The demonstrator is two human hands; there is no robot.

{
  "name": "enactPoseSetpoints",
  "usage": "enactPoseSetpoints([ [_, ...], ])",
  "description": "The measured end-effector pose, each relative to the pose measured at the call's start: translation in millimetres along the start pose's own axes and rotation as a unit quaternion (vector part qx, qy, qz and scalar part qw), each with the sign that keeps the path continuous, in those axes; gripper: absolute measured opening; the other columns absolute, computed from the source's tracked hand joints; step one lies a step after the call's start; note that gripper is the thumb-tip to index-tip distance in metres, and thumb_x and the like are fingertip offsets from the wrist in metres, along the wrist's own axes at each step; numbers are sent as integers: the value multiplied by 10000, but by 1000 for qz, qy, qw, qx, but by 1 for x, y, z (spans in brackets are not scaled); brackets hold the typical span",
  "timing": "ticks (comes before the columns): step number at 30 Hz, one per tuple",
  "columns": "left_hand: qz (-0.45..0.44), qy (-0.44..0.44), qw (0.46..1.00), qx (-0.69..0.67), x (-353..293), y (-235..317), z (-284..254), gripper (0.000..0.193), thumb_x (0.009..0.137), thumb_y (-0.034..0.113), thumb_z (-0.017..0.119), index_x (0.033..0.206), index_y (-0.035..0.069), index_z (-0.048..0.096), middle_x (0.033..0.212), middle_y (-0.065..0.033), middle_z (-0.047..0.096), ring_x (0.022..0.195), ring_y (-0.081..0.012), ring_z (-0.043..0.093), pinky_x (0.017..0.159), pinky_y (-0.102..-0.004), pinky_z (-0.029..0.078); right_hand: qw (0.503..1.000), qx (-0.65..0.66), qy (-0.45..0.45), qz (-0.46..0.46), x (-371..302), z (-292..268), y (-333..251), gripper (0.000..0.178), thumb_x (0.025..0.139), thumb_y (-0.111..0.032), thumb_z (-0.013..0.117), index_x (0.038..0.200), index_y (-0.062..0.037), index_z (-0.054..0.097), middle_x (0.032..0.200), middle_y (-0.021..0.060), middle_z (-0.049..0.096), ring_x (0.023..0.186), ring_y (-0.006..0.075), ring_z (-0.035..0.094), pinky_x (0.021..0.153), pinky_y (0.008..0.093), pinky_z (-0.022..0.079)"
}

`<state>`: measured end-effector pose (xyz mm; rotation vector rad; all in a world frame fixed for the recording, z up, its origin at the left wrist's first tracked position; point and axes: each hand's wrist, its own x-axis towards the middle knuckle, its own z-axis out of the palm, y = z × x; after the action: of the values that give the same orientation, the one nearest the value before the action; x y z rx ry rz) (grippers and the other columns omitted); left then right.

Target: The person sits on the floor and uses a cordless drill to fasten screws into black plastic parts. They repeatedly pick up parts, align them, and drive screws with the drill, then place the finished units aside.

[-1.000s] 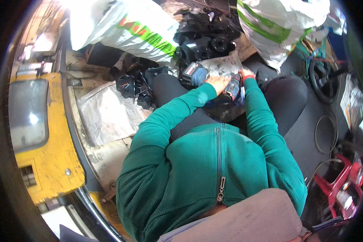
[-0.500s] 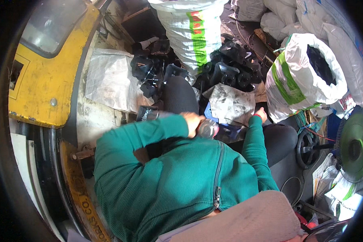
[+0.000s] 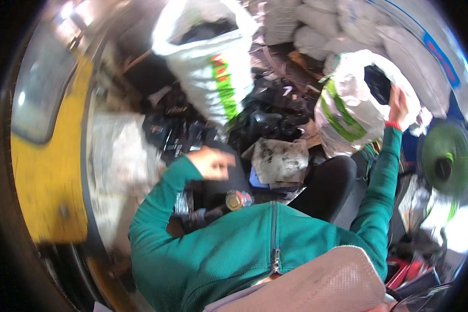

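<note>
My left hand (image 3: 212,162), smeared by motion, hovers above my thigh with its fingers loosely spread and nothing visible in them. Just below it, between my legs, is a round-ended clear object with red on its side (image 3: 235,199); its kind is unclear. To the right, my right hand (image 3: 398,106), with a red band at the wrist, reaches to the mouth of a white and green sack (image 3: 343,112). Its fingers are stretched out along the rim, beside black contents (image 3: 377,83). A dirty pale sheet (image 3: 280,161) lies in front of my knees.
A taller white sack (image 3: 205,67) holding dark pieces stands ahead, amid heaped black plastic parts (image 3: 268,114). A yellow machine panel (image 3: 52,192) flanks my left. A green fan (image 3: 446,158) stands at right, and stacked pale sacks (image 3: 343,23) fill the back right.
My right hand has moved from beside my knee out to the right-hand sack's mouth. My left hand has come away from the clear object and shifted left. The whole view has also shifted.
</note>
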<state>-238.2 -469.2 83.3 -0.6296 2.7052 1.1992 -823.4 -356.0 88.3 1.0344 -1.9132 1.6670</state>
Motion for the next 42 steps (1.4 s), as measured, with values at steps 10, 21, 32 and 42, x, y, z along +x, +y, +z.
enactPoseSetpoints([
  [10,-238,448,859,65,206,-64,-337,371,814,315,626,1069,45,626,840,-101,677,772,-196,637,679,-326,496,882,-406,-240,0,-97,45,95,242,744,-329,631,862,-129,699,855,147,659,833,322,621,776,423,481],
  [21,-233,517,823,37,348,-182,-358,604,768,556,539,1040,25,635,818,-159,668,776,-291,631,726,-376,481,863,-423,-252,114,41,26,116,377,726,-330,651,993,-63,655,960,168,649,916,324,621,833,377,479],
  [32,228,789,528,-215,72,5,-308,203,813,189,656,803,6,569,671,-74,575,444,-125,497,385,-229,384,815,-461,-342,76,51,36,144,553,685,-444,691,1094,-81,613,1096,159,611,1047,301,574,905,387,448],
  [42,-68,392,867,-300,119,0,-31,407,775,394,679,1023,73,646,907,-8,631,637,-82,491,494,-225,393,796,-566,-213,-9,89,-21,177,559,819,-570,424,1052,-102,621,1065,196,607,1005,363,572,871,437,434],
])
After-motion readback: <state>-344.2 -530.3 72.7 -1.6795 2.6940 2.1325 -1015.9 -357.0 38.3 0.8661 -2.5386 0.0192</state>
